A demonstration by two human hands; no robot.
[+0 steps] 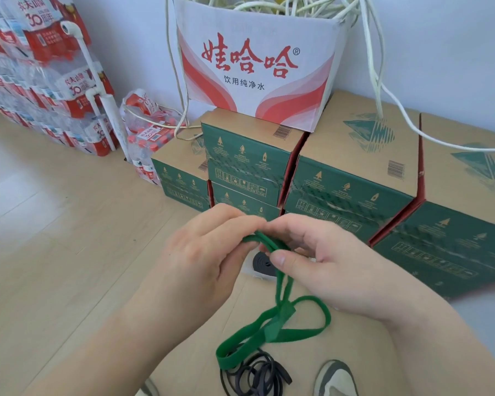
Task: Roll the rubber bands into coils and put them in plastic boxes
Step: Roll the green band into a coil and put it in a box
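Your left hand (203, 252) and right hand (326, 261) each kept a closed, pinching grip on the upper end of the green band (280, 317) at mid-frame, equally near it. From there its long axis ran downward, with loose loops hanging just above the black bands (252, 375) at the bottom edge.

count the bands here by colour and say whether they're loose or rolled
green flat rubber band, pinched by the left hand and the right hand: 1
black rolled coil, partly hidden behind the hands: 1
tangled pile of loose black bands: 1 pile, too tangled to count singly
total: 3
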